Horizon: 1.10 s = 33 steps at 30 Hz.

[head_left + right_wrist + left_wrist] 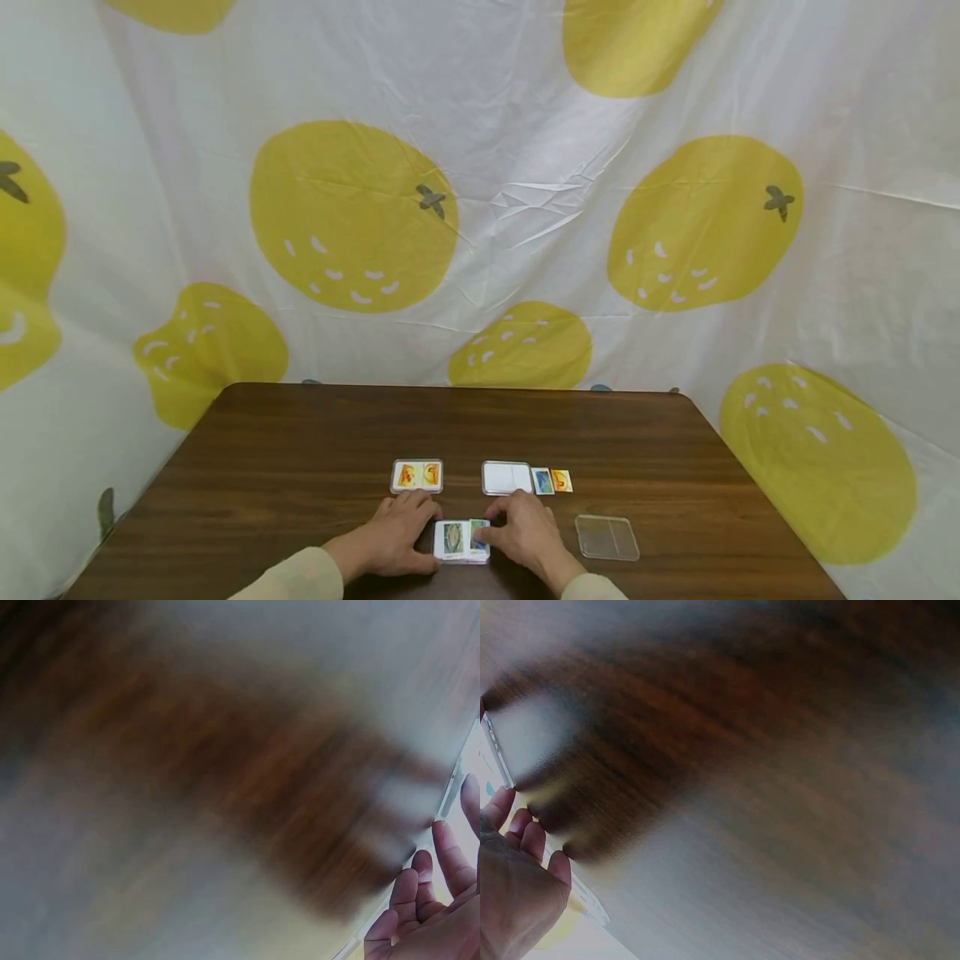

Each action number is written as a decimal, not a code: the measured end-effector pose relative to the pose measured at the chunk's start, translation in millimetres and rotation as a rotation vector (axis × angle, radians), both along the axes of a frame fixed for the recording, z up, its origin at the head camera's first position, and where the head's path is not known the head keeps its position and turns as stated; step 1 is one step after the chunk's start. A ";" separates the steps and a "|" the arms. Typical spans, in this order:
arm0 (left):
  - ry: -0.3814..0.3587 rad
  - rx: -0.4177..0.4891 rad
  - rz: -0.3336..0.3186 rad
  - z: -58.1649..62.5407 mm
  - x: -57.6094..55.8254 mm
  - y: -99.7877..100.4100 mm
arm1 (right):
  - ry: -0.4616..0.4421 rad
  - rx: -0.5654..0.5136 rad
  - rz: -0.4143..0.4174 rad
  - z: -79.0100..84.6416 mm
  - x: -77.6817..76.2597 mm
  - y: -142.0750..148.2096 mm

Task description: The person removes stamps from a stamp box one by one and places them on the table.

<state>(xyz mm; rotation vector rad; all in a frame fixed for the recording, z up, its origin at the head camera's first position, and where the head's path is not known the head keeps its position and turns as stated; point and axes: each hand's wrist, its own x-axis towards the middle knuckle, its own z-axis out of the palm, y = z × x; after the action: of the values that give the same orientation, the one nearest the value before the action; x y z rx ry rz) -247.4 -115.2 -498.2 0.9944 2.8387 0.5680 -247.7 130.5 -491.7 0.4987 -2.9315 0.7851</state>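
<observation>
In the head view, a small clear plastic case lies near the table's front edge, with a white insert and a picture card of a green-edged oval on its left half. My left hand holds the case by its left side, thumb at the near corner and index finger at the far one. At the case's right half, my right hand pinches a green-and-blue picture card, which sits slightly raised and partly hidden by the thumb. Both wrist views show the fingers and thin case edges only from low down.
Behind the hands are a case with two orange pictures and a case with a blank white insert. A blue card and an orange card lie beside the latter. A transparent lid lies right on the brown table.
</observation>
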 end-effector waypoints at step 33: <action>0.008 0.001 0.004 0.2 1.4 1.7 | -0.158 -0.391 -0.039 1.6 2.9 -2.8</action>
<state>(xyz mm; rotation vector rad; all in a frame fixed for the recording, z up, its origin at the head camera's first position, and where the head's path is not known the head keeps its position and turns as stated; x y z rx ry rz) -246.0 -113.5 -498.0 0.9933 2.8483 0.5679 -244.8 127.7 -490.1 0.3585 -2.7991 1.4072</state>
